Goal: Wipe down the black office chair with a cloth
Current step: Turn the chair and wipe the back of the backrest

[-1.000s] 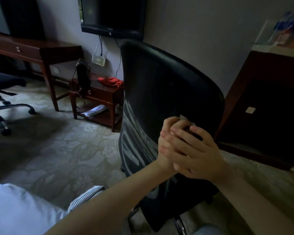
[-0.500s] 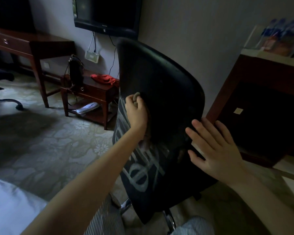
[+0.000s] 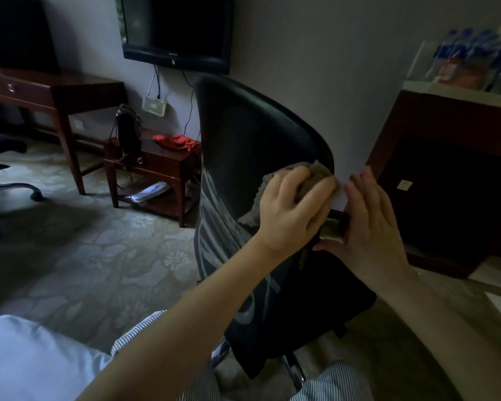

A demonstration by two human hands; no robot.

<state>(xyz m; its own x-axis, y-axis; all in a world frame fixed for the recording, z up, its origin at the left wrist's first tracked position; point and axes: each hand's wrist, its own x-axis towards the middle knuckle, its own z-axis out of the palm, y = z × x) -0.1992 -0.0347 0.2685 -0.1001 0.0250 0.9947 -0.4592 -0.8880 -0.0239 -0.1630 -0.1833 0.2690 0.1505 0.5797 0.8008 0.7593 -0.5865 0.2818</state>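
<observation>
Under left hand (image 3: 295, 204), curled on cloth (image 3: 315, 173): press flat, overlap strokes; right hand (image 3: 370, 218), fingers straight, braces chair (image 3: 252, 134) edge.

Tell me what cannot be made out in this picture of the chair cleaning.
Head view: cloth mostly covered by the left hand.
Head view: black office chair shows its back only; its wheels lie behind the knees and the bottom edge.
Head view: bottles at upper right are blurred; labels unreadable.
</observation>
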